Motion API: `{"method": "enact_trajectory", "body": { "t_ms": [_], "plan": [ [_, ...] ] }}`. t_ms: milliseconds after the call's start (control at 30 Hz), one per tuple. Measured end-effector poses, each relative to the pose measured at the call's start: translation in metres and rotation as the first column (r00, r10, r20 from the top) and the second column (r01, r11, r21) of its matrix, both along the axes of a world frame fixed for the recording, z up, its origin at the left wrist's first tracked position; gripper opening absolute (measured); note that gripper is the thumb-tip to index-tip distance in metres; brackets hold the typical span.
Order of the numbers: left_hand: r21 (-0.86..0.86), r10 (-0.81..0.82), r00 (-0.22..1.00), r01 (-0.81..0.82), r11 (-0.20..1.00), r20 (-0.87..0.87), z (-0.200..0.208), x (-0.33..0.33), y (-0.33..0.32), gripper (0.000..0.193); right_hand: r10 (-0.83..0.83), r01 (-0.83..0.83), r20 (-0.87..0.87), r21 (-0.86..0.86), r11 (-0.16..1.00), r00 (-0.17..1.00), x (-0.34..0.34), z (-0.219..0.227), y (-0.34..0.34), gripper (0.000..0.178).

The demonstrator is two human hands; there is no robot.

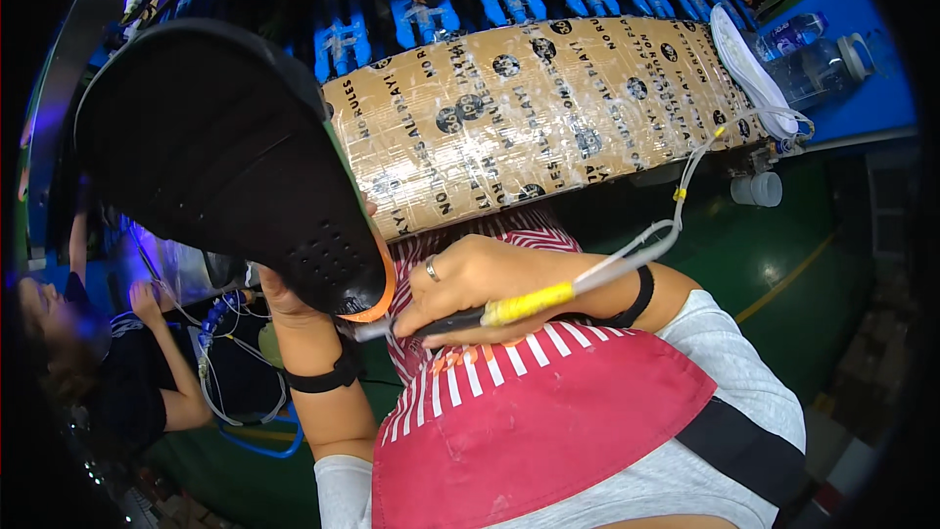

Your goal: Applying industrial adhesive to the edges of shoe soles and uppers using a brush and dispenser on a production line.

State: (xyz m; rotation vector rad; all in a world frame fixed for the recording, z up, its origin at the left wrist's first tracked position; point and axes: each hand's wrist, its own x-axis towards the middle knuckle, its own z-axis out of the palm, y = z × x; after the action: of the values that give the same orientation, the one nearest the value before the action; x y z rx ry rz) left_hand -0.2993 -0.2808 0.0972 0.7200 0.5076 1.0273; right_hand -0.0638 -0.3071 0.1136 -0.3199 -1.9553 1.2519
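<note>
Just below centre, right hand [468, 276] pinches black tool [458, 321] trailing a hose, tip toward 9 o'clock; left hand [286, 300], the nearer one, grips near end of black shoe [211, 147], fingers mostly hidden; shoe sits 10 o'clock of tool, long axis 11-to-5; printed cardboard [534, 127] beyond, 1 o'clock.

Print covers the brown cardboard sheet [612, 142]: a short slogan in black capitals, repeated in line after line across its width. Among those lines sit round black badges [505, 66] with pale characters inside – some of them dulled by glare and whitish smears. At the upper right, the blue-violet label [789, 36] on a clear plastic bottle carries pale lettering, small and tilted. Orange marks [468, 357] show on the red apron [548, 421] – whether they are letters cannot be told.
</note>
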Motion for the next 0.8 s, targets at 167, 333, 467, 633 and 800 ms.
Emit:
{"method": "enact_trajectory", "body": {
  "t_ms": [167, 333, 467, 633, 800],
  "plan": [
    [-0.015, 0.016, 0.986, -0.019, 1.000, -0.165, -0.006, -0.012, 0.002, 0.094, -0.166, 0.159, 0.101, 0.068, 0.985, 0.981, 0.001, -0.002, 0.003, 0.027],
    [0.013, -0.016, 0.975, 0.020, 1.000, -0.223, 0.009, -0.006, 0.009, 0.068, 0.030, -0.043, 0.105, 0.121, 0.992, 0.994, 0.007, -0.001, 0.008, 0.030],
    [0.011, -0.095, 0.950, 0.103, 0.995, -0.299, 0.026, 0.006, 0.016, 0.057, -0.008, 0.013, -0.060, 0.080, 0.997, 0.998, 0.008, -0.004, 0.009, 0.028],
    [-0.105, -0.258, 0.893, 0.236, 0.966, -0.369, 0.040, 0.016, 0.023, 0.053, -0.121, 0.097, 0.093, 0.235, 0.967, 0.988, 0.002, -0.005, 0.007, 0.027],
    [-0.201, -0.358, 0.792, 0.297, 0.933, -0.493, 0.051, 0.024, 0.028, 0.047, 0.033, -0.088, 0.222, 0.243, 0.966, 0.974, 0.014, -0.001, 0.011, 0.029]
  ]
}}
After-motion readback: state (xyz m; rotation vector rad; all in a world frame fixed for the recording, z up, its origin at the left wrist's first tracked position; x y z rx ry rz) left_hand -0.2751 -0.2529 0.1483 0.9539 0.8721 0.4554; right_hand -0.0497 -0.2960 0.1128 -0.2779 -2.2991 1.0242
